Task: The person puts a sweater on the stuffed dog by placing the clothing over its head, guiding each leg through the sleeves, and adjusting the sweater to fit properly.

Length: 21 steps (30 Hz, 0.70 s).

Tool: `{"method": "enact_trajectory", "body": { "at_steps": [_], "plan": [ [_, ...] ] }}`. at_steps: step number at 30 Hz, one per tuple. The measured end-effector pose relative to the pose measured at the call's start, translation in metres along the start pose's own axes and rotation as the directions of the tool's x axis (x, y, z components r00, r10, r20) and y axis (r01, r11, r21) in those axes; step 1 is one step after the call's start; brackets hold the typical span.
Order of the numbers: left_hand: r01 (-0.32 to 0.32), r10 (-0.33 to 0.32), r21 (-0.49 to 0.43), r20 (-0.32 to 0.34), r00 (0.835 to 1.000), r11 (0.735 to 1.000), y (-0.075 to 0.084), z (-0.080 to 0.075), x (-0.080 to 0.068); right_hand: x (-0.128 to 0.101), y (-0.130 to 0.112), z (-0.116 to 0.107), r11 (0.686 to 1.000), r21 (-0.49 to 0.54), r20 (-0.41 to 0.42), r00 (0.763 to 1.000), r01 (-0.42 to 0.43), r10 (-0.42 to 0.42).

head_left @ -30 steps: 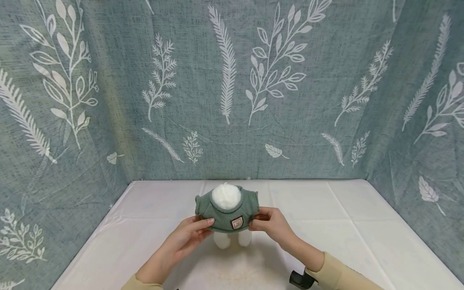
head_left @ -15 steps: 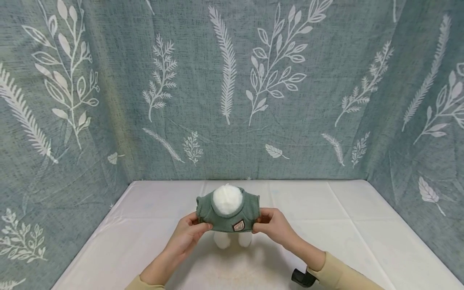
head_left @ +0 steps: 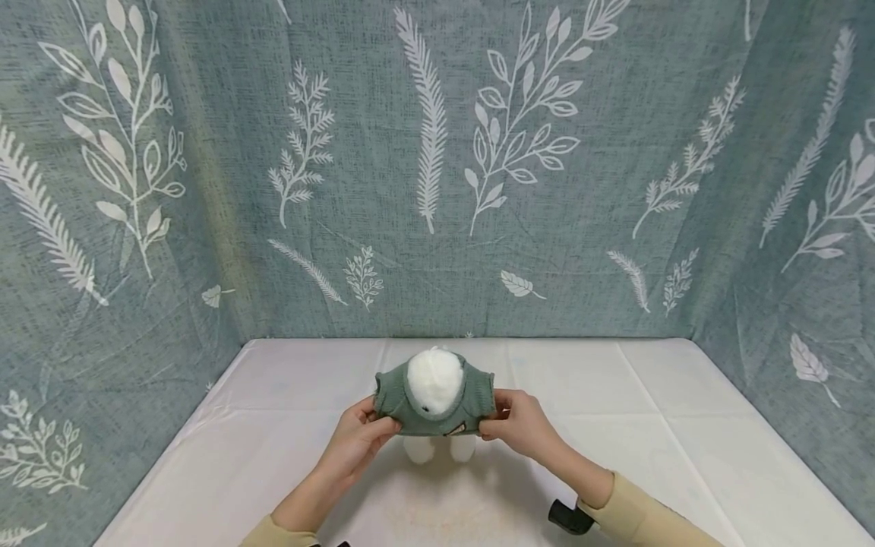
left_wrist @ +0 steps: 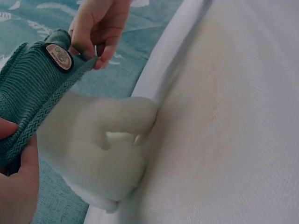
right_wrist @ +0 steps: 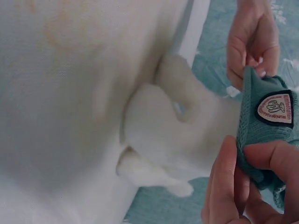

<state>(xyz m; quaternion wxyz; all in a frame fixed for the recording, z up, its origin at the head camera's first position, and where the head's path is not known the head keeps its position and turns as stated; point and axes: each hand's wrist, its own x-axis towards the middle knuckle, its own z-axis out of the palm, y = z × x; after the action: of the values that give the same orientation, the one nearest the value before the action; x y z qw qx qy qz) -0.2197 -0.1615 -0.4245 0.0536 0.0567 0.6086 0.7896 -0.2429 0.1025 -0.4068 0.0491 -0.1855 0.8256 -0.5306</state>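
Observation:
A white plush toy (left_wrist: pixel 107 140) stands on its legs on the white cloth. A green knitted sweater (head_left: pixel 403 403) with a badge (right_wrist: pixel 275 108) is around its upper part, and the white head (head_left: pixel 435 378) shows through the neck opening with one small dark spot. My left hand (head_left: pixel 357 437) pinches the hem at the left side between thumb and fingers. On the opposite side, my right hand (head_left: pixel 522 427) pinches the hem the same way. Below the hem the toy's lower body is bare in both wrist views. Its arms are hidden.
A white cloth (head_left: pixel 615 441) covers the table, with faint brownish stains in front of the toy. Blue-green curtains (head_left: pixel 376 152) with white leaf prints stand behind and on both sides. A black device (head_left: pixel 570 518) is at the right wrist.
The sweater has come lower over the head and its badge has folded downward, nearly edge-on. More of the head now shows, with a dark spot. Both hands have shifted slightly right, still holding the hem.

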Motion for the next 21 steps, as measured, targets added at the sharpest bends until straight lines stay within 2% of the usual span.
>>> {"method": "enact_trajectory", "body": {
  "at_steps": [4, 7, 12, 17, 21],
  "plan": [
    [0.030, -0.030, -0.005, -0.009, 1.000, 1.000, 0.000, 0.000, 0.000, 0.003, 0.004, 0.001, 0.999, 0.037, -0.005, 1.000, -0.008, 0.008],
    [0.038, -0.038, 0.009, 0.005, 0.999, 0.999, 0.000, -0.001, -0.001, 0.004, 0.008, 0.001, 0.992, 0.128, 0.024, 1.000, -0.022, 0.020],
    [0.050, -0.051, 0.051, 0.021, 0.998, 0.997, -0.001, -0.006, -0.003, 0.003, 0.013, 0.000, 0.960, 0.270, 0.080, 0.996, -0.068, 0.048],
    [0.049, -0.050, 0.127, 0.009, 0.999, 0.991, 0.003, -0.009, -0.005, 0.001, 0.013, -0.004, 0.955, 0.287, 0.101, 0.994, -0.077, 0.049],
    [0.036, -0.031, 0.177, -0.030, 0.999, 0.984, 0.009, -0.010, -0.008, 0.001, 0.013, -0.011, 0.959, 0.270, 0.140, 0.989, -0.088, 0.052]
  ]
}}
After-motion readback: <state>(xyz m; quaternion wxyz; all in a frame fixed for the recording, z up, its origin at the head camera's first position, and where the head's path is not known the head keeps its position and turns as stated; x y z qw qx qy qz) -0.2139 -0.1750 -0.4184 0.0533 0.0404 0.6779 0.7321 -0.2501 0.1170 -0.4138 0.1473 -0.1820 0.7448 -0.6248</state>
